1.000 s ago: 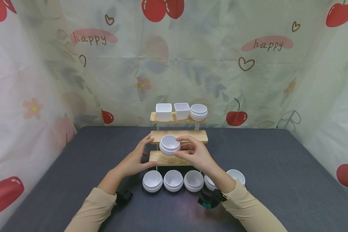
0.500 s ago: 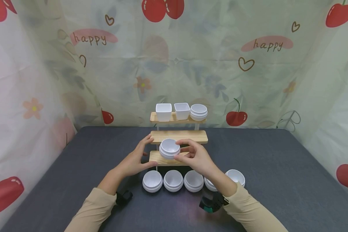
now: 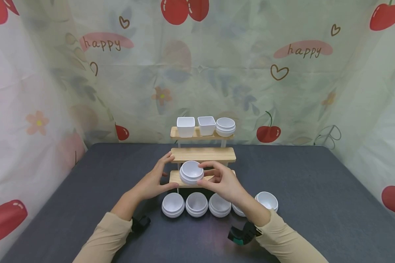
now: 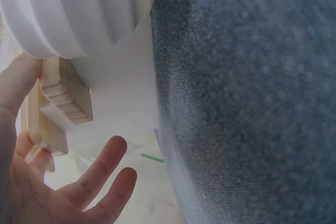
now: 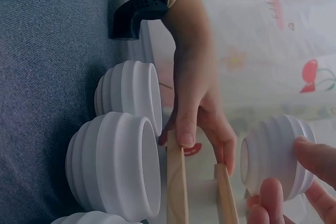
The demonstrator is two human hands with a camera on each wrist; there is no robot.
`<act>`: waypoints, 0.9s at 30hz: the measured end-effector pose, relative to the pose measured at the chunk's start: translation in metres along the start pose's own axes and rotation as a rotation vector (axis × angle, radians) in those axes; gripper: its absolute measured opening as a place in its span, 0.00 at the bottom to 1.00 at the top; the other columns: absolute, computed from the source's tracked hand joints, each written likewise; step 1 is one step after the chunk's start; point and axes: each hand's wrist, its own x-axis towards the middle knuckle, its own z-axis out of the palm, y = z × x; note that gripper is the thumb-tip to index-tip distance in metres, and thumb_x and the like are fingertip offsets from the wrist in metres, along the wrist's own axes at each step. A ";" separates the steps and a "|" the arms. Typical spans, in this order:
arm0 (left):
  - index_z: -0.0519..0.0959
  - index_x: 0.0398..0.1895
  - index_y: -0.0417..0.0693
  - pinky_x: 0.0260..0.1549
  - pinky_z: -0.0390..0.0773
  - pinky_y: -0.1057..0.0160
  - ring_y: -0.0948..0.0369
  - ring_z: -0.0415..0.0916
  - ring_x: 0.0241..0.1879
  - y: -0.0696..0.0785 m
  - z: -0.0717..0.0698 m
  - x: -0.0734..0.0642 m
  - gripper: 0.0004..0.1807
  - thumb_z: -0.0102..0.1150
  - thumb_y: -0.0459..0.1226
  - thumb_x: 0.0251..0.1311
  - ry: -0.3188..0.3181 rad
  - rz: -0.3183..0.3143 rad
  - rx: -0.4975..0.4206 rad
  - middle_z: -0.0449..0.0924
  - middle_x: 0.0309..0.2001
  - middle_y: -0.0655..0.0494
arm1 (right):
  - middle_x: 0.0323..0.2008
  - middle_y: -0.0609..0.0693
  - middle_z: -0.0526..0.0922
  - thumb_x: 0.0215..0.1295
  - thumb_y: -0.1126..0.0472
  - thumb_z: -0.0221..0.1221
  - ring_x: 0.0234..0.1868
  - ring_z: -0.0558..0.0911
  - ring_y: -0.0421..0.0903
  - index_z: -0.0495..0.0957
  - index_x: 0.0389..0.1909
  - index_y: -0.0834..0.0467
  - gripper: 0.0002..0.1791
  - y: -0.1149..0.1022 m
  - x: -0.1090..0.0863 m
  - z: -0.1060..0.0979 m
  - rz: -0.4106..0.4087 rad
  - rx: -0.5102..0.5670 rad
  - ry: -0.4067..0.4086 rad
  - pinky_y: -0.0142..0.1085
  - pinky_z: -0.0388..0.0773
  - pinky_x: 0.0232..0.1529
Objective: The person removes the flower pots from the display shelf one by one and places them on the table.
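Observation:
In the head view my right hand [image 3: 222,180] pinches a small white round plant pot [image 3: 191,171] between thumb and fingers at its right side. Its mouth faces up, and it overlaps the bottom step [image 3: 173,177] of a three-tier wooden stand. The ribbed side of this held pot [image 5: 275,156] shows in the right wrist view. My left hand [image 3: 151,182] is spread at the stand's left end, thumb on the bottom step and fingertips at the middle step [image 3: 204,155]. Two fingers [image 4: 102,166] of it reach out straight in the left wrist view.
Two square white pots [image 3: 185,127] and one round pot [image 3: 225,128] stand on the top step. Along the front of the stand runs a row of several round pots [image 3: 173,205] on the dark table [image 3: 85,204], partly covered by my right forearm. A patterned curtain [image 3: 217,84] encloses the back.
My right hand has brought the round pot down and slightly left, from in front of the middle step to over the bottom step. My left hand has stayed in place.

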 end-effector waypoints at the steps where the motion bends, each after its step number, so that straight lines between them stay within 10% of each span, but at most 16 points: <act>1: 0.45 0.72 0.56 0.50 0.77 0.46 0.44 0.75 0.53 0.000 0.000 0.000 0.49 0.66 0.48 0.53 0.000 0.000 0.000 0.37 0.75 0.52 | 0.48 0.67 0.80 0.57 0.63 0.64 0.36 0.85 0.46 0.70 0.57 0.60 0.25 0.000 0.000 0.000 -0.001 0.003 -0.007 0.27 0.79 0.37; 21: 0.45 0.72 0.55 0.50 0.77 0.45 0.45 0.74 0.54 0.000 0.000 0.000 0.49 0.65 0.49 0.53 -0.003 -0.003 -0.010 0.36 0.75 0.52 | 0.48 0.67 0.80 0.57 0.61 0.64 0.37 0.83 0.61 0.70 0.56 0.59 0.25 -0.002 -0.010 0.003 -0.037 0.018 -0.078 0.28 0.80 0.37; 27: 0.44 0.72 0.54 0.52 0.75 0.44 0.44 0.74 0.54 -0.001 0.000 -0.001 0.49 0.65 0.48 0.54 -0.007 -0.003 -0.009 0.36 0.75 0.51 | 0.49 0.66 0.80 0.58 0.60 0.64 0.35 0.85 0.47 0.70 0.56 0.57 0.25 -0.002 -0.012 0.005 -0.023 0.011 -0.091 0.29 0.80 0.39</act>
